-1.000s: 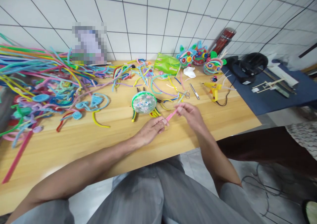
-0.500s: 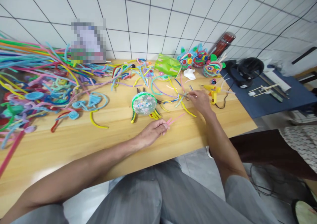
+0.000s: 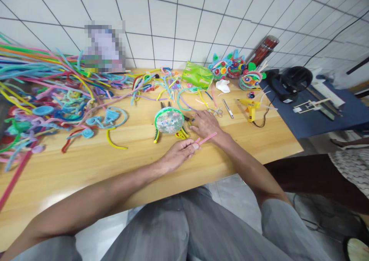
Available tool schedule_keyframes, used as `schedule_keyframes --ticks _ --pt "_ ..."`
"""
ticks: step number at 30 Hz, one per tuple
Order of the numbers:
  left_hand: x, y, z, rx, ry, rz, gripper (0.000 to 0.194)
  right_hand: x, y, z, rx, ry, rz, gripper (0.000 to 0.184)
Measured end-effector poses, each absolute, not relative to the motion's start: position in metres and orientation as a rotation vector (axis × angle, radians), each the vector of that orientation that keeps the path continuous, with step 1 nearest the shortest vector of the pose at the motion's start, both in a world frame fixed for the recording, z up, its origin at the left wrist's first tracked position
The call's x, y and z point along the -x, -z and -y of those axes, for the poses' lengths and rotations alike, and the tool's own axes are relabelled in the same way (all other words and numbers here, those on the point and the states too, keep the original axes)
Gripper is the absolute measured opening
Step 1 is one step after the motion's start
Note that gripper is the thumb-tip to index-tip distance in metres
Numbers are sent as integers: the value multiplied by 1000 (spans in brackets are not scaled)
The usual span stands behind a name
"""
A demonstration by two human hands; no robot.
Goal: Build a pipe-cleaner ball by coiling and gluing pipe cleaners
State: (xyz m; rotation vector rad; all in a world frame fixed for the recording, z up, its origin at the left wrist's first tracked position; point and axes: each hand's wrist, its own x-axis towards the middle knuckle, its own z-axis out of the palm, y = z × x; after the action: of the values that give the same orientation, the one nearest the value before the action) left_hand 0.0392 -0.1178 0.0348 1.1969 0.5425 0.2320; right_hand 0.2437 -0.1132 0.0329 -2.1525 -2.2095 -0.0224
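Observation:
My left hand (image 3: pixel 182 153) pinches a folded pink pipe cleaner (image 3: pixel 208 138) between thumb and fingers, its free end sticking out to the right in front of my right wrist. Palm down over the table, my right hand (image 3: pixel 205 123) is open with fingers apart, beside the dark tip of a pair of pliers; whether it touches them I cannot tell. It covers the yellow pipe cleaner pieces beneath. Left of it, a clear round dome with a green rim (image 3: pixel 169 122) rests on yellow-handled pliers (image 3: pixel 181 132). Small scissors (image 3: pixel 219 112) lie just past my right fingers.
Tangled pipe cleaners (image 3: pixel 57 95) cover the table's left side. At the back are a green packet (image 3: pixel 197 75), decorated animal heads (image 3: pixel 250 78) and a red flask (image 3: pixel 263 49). A craft knife (image 3: pixel 227 108) and a yellow glue gun (image 3: pixel 251 108) with a cord lie at right.
My right hand let go of the pink pipe cleaner, went right to the scissors, then came back left toward the pliers without them. My left hand has kept its hold on the pipe cleaner.

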Motion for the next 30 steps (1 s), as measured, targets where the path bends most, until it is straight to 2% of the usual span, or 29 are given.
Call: schedule_keyframes --ticks 8,11,16,20,24,30 --pt "-37 -45 114 -1155 -326 -551 59 -256 -34 131 2140 35 1957 35" --pt "-33 -55 108 -1120 -368 -562 60 -272 -44 131 1866 -348 1532 32" --pt "-24 -80 94 -1188 -470 -576 55 -270 -72 128 1541 -864 1176 62" --pt "-16 -100 77 -1276 -652 -574 50 -247 -100 133 1315 -1157 1026 66" --pt "-9 -121 53 -1260 -841 -602 48 -231 -117 132 1223 -1115 1106 56" --pt "-12 -145 29 -1321 -916 -612 49 -215 -126 114 1326 -738 1361 46"
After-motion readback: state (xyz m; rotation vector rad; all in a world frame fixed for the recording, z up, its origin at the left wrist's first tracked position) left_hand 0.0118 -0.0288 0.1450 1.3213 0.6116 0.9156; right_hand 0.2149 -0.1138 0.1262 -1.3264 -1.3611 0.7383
